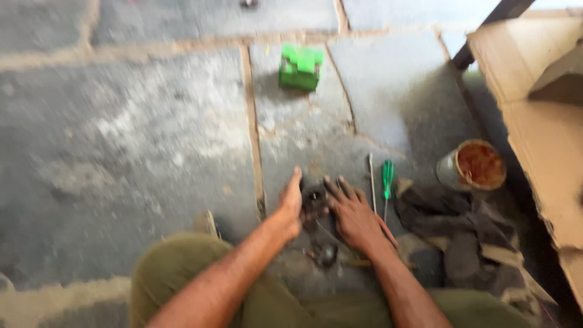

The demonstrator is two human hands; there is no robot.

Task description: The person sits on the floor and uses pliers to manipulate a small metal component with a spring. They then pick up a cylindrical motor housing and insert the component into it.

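The frame is blurred. On the stone floor just ahead of my knees lies a small dark metal part [314, 203]. My left hand [290, 203] rests against its left side, fingers pointing away from me. My right hand [352, 212] lies on its right side with the fingers spread over it. Both hands touch the part; how firmly they grip it I cannot tell. Another small dark piece [326, 254] lies on the floor near my wrists.
A green-handled screwdriver [387, 179] and a thin metal rod [371, 182] lie right of my right hand. A dark rag [461, 231] and a round rusty tin [473, 164] are further right. A green plastic housing [300, 67] sits ahead. Cardboard [546, 121] borders the right.
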